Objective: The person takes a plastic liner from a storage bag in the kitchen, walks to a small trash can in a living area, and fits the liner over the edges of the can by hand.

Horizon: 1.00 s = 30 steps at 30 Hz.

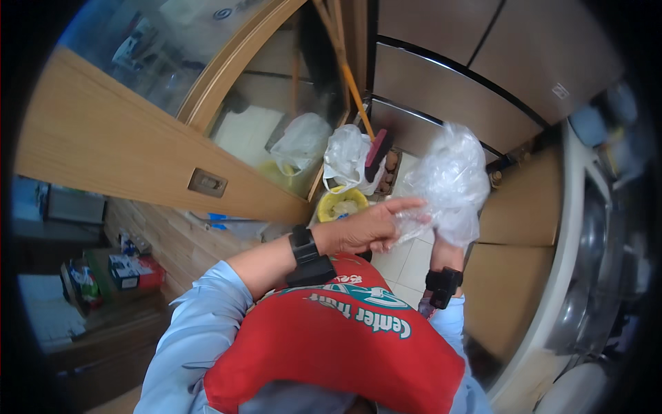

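Observation:
A crumpled clear plastic bag (452, 172) covers my right hand down to near the wrist, above the tiled floor. My right fingers are hidden by the plastic; only my right forearm with a black wristband (443, 281) shows below it. From the left, my left hand (369, 226) reaches across to the bag's near-left edge (412, 228). Its index finger stretches out along the plastic, while the other fingers curl in at the bag's edge. Another black band (303, 252) with a box sits on my left wrist. I wear a red apron (331, 345) over light blue sleeves.
A wooden sliding door (138, 141) with glass stands left. Ahead are a yellow bucket (334, 205), a white plastic bag (347, 155), and a broom (378, 152). Large brown cabinet-like panels (441, 90) rise behind. A counter (562, 228) with brown doors runs along the right.

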### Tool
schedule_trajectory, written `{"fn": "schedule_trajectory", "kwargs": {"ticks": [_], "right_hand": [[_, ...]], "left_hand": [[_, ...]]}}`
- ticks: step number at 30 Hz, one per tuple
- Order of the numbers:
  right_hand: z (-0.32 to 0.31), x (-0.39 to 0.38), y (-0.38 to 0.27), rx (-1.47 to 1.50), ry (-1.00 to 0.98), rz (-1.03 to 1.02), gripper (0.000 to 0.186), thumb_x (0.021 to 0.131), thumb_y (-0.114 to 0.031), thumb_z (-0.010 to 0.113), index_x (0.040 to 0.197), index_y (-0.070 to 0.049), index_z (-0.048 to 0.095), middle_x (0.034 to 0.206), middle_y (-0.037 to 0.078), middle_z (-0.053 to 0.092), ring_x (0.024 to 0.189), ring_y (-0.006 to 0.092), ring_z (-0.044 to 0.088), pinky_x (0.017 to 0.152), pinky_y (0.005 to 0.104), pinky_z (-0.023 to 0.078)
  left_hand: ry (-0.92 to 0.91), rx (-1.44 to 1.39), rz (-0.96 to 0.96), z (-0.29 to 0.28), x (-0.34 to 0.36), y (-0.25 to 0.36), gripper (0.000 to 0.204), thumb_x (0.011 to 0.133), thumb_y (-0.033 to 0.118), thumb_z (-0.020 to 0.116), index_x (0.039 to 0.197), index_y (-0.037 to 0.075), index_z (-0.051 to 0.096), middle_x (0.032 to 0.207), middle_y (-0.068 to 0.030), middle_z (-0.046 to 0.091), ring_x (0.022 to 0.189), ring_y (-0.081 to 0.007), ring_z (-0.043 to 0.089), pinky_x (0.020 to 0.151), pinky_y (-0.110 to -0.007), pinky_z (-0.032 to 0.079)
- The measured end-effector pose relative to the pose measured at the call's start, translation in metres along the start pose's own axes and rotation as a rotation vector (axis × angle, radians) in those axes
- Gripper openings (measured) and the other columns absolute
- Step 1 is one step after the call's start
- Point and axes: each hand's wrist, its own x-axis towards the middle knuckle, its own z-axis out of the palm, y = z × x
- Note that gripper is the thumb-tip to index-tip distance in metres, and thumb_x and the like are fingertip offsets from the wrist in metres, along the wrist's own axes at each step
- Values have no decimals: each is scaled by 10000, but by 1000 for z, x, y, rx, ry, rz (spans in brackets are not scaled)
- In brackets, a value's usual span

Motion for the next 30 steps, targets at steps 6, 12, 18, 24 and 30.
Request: {"fn": "schedule_trajectory", "kwargs": {"ticks": [6,12,18,24,30], "right_hand": [[-92,69,155,-968,113,-140,629,853,-258,530,1356,14,269,1292,185,438,1173,306,424,1030,414,286],[66,-46,79,-1228,-279,-361,637,729,-332,623,1266,-28,463,1291,212,460,1197,334,424,1043,426,279],[35,-37,84,-1486,-777,-5,641,760,-351,573,1331,-111,404,1407,148,335,1292,328,305,1085,385,225],[44,-34,54,-1169,-1198,44,386,724,-131,674,1099,-128,583,1121,120,573,1105,336,468,954,372,386],[60,-24,-17,-1041,-980,40,471,764,-237,682,1182,-83,528,1216,204,511,1198,357,419,992,383,361]], "left_hand": [[78,103,-48,-28,-15,-27,578,824,-59,412,1373,105,334,1271,-32,468,792,-76,567,569,-171,416],[670,161,46,-102,-41,-60,426,838,-19,472,1249,93,455,1161,-14,524,881,-109,589,616,-217,450],[709,-141,358,-129,-54,-30,378,865,-8,488,1231,82,467,1197,-36,517,952,-141,580,615,-241,455],[694,-13,328,-135,-68,-20,382,881,-6,464,1255,74,455,1233,-61,514,999,-152,568,629,-224,461],[646,45,320,-136,-70,-10,387,890,14,464,1273,68,440,1289,-92,479,1007,-160,570,647,-217,470]]}}
